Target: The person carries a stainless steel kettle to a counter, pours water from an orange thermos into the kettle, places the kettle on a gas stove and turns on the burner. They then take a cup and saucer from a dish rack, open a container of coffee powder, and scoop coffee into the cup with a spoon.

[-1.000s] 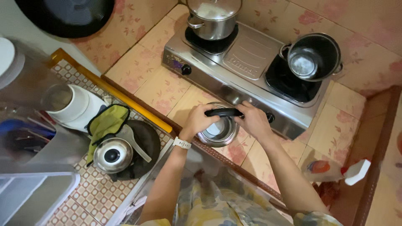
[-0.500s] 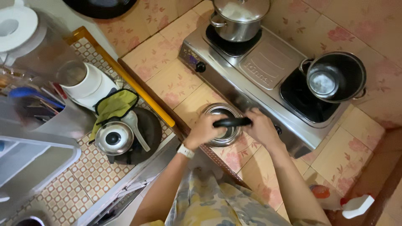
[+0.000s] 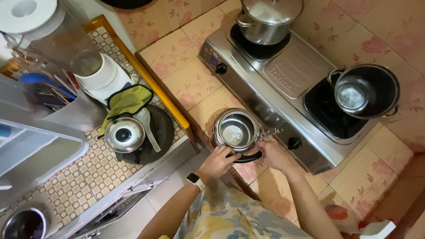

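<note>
The kettle [image 3: 236, 129] is shiny round metal with no lid, sitting on the tiled bench [image 3: 190, 79] just beside the steel stove [image 3: 283, 75]. Its black handle [image 3: 246, 158] is partly hidden under both hands. The left hand [image 3: 218, 162] and right hand [image 3: 272, 153] have their fingers curled tight around that handle. Its spout is hard to see.

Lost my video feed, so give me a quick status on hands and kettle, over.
Left hand and right hand both on the black handle. Steel kettle open, lidless, on tiled counter beside stove. Nothing blocking.
</note>
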